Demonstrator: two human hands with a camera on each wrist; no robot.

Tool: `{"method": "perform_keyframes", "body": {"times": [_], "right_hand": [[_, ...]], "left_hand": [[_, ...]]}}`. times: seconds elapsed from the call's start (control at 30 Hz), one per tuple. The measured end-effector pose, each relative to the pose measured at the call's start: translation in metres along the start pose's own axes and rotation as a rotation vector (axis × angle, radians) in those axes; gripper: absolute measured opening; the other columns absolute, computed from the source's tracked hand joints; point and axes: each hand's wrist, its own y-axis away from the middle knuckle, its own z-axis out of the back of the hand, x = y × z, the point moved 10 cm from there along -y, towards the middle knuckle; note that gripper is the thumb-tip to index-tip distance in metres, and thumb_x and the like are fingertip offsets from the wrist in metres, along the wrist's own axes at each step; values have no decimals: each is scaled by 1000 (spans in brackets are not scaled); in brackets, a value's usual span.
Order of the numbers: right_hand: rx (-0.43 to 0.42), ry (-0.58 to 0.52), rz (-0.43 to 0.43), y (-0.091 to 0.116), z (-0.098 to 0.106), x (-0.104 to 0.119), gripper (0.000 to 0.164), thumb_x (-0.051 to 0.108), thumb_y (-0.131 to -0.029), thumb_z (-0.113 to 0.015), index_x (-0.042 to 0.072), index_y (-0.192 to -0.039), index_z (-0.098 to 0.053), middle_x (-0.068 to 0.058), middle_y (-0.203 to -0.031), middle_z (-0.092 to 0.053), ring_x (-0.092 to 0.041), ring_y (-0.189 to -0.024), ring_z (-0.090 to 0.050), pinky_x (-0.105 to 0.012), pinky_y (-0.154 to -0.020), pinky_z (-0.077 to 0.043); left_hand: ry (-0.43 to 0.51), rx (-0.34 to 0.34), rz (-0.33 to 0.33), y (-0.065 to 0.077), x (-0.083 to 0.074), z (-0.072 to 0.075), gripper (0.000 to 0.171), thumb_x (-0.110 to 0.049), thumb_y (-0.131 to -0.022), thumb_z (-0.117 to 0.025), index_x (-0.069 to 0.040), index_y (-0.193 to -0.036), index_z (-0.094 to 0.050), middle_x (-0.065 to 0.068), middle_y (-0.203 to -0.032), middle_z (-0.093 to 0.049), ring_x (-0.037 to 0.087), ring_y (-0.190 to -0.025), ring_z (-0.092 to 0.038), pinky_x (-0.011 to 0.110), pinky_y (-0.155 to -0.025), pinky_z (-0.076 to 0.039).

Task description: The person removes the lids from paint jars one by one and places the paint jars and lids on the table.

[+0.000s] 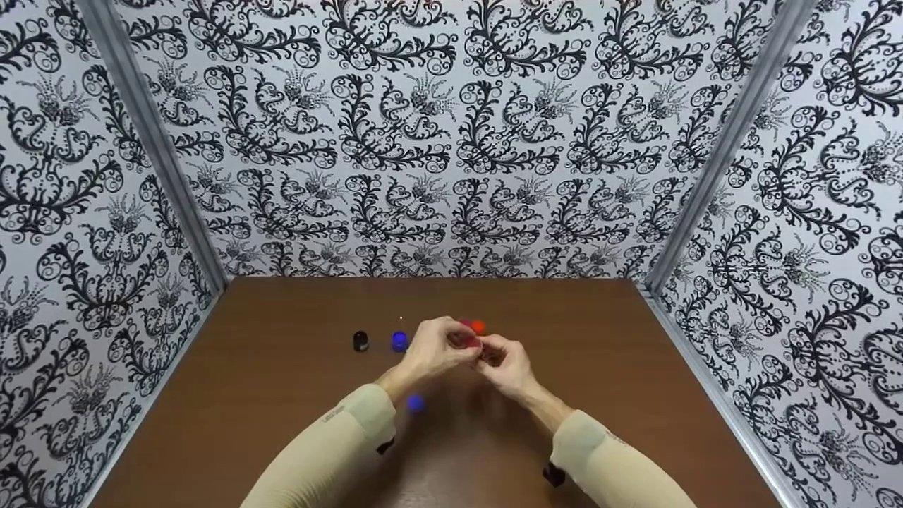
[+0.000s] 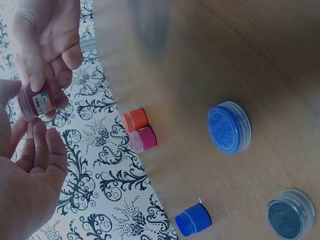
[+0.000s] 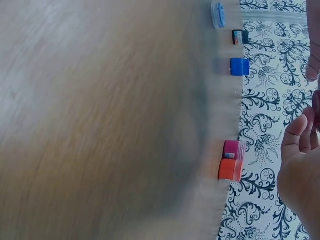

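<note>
Both hands meet above the table around a small dark red jar (image 2: 41, 103) with a clear end and a printed label. My left hand (image 1: 432, 348) grips the clear end between thumb and fingers. From the other side, my right hand (image 1: 509, 365) pinches the coloured end, its thumb along the jar. In the head view the fingers partly cover the red jar (image 1: 471, 341). Below the left wrist, a blue jar (image 2: 227, 128) sits by itself on the table. In the right wrist view the right hand (image 3: 302, 172) is partly cut off at the edge.
Beyond the hands, a pink jar (image 2: 143, 139) and an orange jar (image 2: 135, 120) stand side by side. Left of the hands are another blue jar (image 1: 399, 341) and a black jar (image 1: 360, 341). Patterned walls (image 1: 451, 141) enclose the brown table (image 1: 282, 310) at back and sides.
</note>
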Motion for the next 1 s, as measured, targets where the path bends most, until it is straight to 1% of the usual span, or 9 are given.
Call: {"method": "perform_keyframes", "body": {"times": [0.1, 0.17, 0.4, 0.53, 0.7, 0.77, 0.83, 0.93, 1.0], "right_hand": [[1, 24, 53, 2, 1, 3, 30, -5, -94, -83, -9, -123, -80, -31, -105, -81, -2, -89, -74, -24, -79, -64], [-6, 32, 67, 3, 2, 4, 29, -5, -94, -84, -8, -123, -80, -29, -106, -81, -2, -90, -75, -23, -80, -64], [-18, 20, 63, 2, 3, 11, 28, -2, -97, -84, -7, -124, -81, -26, -106, -82, -1, -92, -75, -20, -81, -62], [-6, 16, 89, 2, 2, 14, 26, -3, -97, -82, -9, -123, -80, -27, -106, -82, -3, -94, -74, -20, -82, -61], [13, 19, 74, 1, 1, 10, 27, -2, -98, -82, -9, -124, -80, -29, -109, -82, -2, -97, -74, -19, -84, -61], [22, 10, 52, 0, 1, 6, 29, -3, -99, -80, -10, -127, -79, -31, -114, -82, -2, -99, -75, -19, -86, -61], [28, 5, 35, -1, 1, 4, 32, -4, -99, -79, -11, -130, -77, -33, -120, -81, -1, -103, -75, -20, -88, -62], [16, 4, 11, -2, 2, 3, 34, -3, -101, -78, -11, -133, -76, -33, -126, -80, -1, -107, -76, -20, -91, -62], [-11, 7, -11, -2, 3, 3, 33, -1, -101, -79, -9, -133, -77, -31, -126, -80, -1, -108, -76, -19, -92, -62]], "left_hand": [[-4, -6, 0, 1, -1, -1, 20, -23, -92, -91, -8, -106, -88, 9, -102, -82, 21, -88, -79, 23, -78, -64], [-2, -5, -1, 0, -2, -2, 22, -24, -93, -92, -7, -107, -88, 9, -103, -83, 21, -89, -79, 23, -79, -64], [13, 37, -1, -2, -1, -2, 24, -26, -95, -90, -8, -111, -88, 10, -107, -83, 19, -90, -80, 26, -81, -66], [22, 82, -22, -2, -3, -4, 27, -25, -99, -87, -6, -118, -86, 12, -112, -81, 23, -93, -81, 30, -83, -67], [38, 122, -43, 1, -6, -7, 24, -18, -102, -83, -4, -121, -85, 15, -114, -77, 26, -96, -82, 25, -82, -65], [33, 113, -50, 2, -7, -7, 20, -16, -102, -82, -4, -118, -85, 15, -113, -77, 26, -97, -81, 28, -84, -66], [27, 89, -54, 2, -9, -7, 16, -12, -101, -82, -5, -115, -85, 14, -112, -77, 25, -98, -79, 35, -86, -68], [12, 30, -50, 2, -12, -5, 13, -6, -98, -82, -4, -110, -86, 14, -108, -77, 25, -96, -77, 46, -89, -69], [-4, -17, -29, 2, -13, -3, 14, -5, -96, -83, -4, -110, -86, 13, -105, -77, 23, -93, -76, 48, -89, -69]]}}
